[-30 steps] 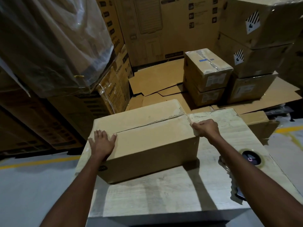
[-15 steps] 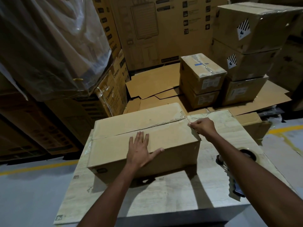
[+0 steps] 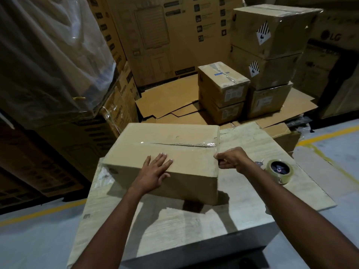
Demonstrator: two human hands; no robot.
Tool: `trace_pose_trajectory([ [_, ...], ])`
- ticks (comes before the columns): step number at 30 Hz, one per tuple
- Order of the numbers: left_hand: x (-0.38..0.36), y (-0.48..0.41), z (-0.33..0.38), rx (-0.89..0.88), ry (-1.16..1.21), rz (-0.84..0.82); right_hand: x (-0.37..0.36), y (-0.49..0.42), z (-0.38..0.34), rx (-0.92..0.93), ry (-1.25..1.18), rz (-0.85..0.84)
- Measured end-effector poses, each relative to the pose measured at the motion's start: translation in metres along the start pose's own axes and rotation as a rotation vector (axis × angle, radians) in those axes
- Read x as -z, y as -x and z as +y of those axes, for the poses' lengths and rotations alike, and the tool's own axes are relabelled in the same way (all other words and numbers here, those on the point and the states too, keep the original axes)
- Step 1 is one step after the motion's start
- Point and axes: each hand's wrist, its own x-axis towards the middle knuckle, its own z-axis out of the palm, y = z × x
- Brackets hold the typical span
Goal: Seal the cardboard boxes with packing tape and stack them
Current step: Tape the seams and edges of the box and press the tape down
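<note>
Box [image 3: 165,135]: stiff cardboard, probably light; best lifted under both ends. On its top, left grip [image 3: 153,171] lies flat, fingers straight; right grip [image 3: 233,159] pinches its right edge.

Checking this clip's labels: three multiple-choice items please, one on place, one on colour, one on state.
1. The packing tape roll lies: A on the table, right of the cardboard box; B atop that box; C on the floor.
2. The floor line is: A white; B red; C yellow.
3. The left hand: A grips the roll; B lies flat on the box top; C hangs idle.
Key: A, the roll sits on the tabletop beside the box; C, the stripe is yellow; B, straight fingers rest on the top.
</note>
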Motion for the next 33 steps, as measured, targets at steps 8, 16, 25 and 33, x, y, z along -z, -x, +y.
trace_pose_trajectory([
  [8,-0.012,0.036,0.026,0.229,0.226,0.063,-0.026,0.044,0.007,0.025,0.075,-0.155],
  [16,0.001,0.019,0.126,0.451,0.377,0.043,0.0,0.006,0.002,0.542,0.586,0.177],
  [25,0.007,-0.003,0.166,0.545,0.309,-0.055,0.015,-0.053,-0.021,0.627,1.193,0.02],
  [33,0.009,0.018,0.137,0.417,0.335,-0.055,0.018,-0.063,-0.002,0.74,1.114,-0.049],
])
